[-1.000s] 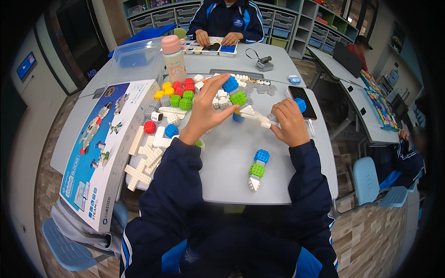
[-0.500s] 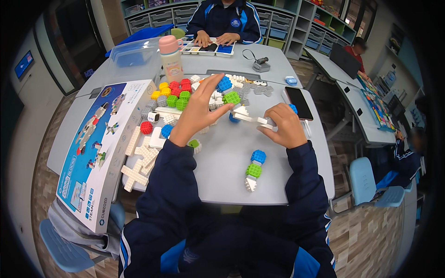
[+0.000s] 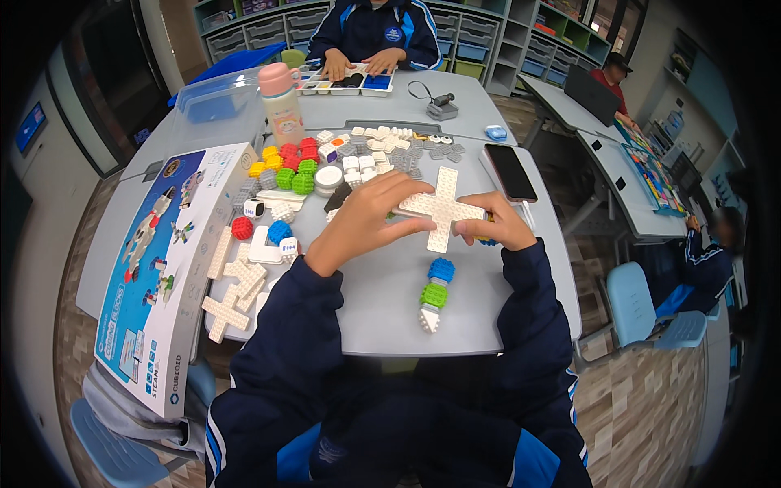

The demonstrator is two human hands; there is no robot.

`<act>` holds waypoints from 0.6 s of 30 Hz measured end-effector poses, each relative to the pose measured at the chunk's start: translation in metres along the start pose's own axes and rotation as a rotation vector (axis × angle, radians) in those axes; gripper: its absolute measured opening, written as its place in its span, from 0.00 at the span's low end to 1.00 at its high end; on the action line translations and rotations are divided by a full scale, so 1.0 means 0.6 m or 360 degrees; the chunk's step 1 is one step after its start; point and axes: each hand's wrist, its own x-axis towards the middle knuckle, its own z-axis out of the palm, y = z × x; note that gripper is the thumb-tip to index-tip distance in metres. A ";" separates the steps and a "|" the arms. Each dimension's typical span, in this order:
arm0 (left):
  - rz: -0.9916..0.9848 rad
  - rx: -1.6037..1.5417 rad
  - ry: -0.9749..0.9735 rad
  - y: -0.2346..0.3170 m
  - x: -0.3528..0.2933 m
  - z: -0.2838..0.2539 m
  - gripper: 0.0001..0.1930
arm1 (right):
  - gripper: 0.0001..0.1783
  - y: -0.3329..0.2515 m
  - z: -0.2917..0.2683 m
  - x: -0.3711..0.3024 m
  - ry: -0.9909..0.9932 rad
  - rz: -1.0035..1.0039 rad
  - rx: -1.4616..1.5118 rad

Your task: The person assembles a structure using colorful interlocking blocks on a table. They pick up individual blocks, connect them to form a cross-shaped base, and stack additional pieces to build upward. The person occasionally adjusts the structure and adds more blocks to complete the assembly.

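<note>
Between my two hands is a white studded cross-shaped block (image 3: pixel 443 210), its broad face turned up. My left hand (image 3: pixel 362 218) pinches its left arm between thumb and fingers. At the opposite arm, my right hand (image 3: pixel 500 221) is closed on it as well. A bit of blue and yellow (image 3: pixel 488 240) shows under my right fingers; its shape is mostly hidden. On the table below the cross lies a short row of joined blocks (image 3: pixel 434 294): blue, green, then a white pointed end.
Loose coloured blocks (image 3: pixel 299 167) and white plates (image 3: pixel 236 289) cover the left of the table. A large box (image 3: pixel 167 268), a bottle (image 3: pixel 281 110) and a phone (image 3: pixel 511 172) surround the work area. Across the table, another person's hands rest at a parts tray (image 3: pixel 346 84).
The white cross has turned from nearly edge-on to face-up. My left hand has closed on it. The blue and green blocks near my left fingers no longer show. The whole view has shifted slightly.
</note>
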 end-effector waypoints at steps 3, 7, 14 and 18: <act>-0.0311 -0.0245 -0.0069 0.003 0.000 0.011 0.21 | 0.17 0.005 -0.001 0.002 0.0010 0.0050 0.0060; -0.0705 -0.0462 -0.0074 0.000 0.000 0.018 0.21 | 0.16 0.012 0.007 0.012 0.0324 -0.0201 -0.0279; -0.1012 -0.0753 0.0039 -0.018 -0.008 0.032 0.25 | 0.10 -0.001 -0.008 0.002 0.0943 -0.0361 -0.0520; -0.1002 -0.0851 0.0059 -0.023 -0.011 0.051 0.24 | 0.13 -0.014 0.003 -0.037 0.0746 -0.0196 -0.0441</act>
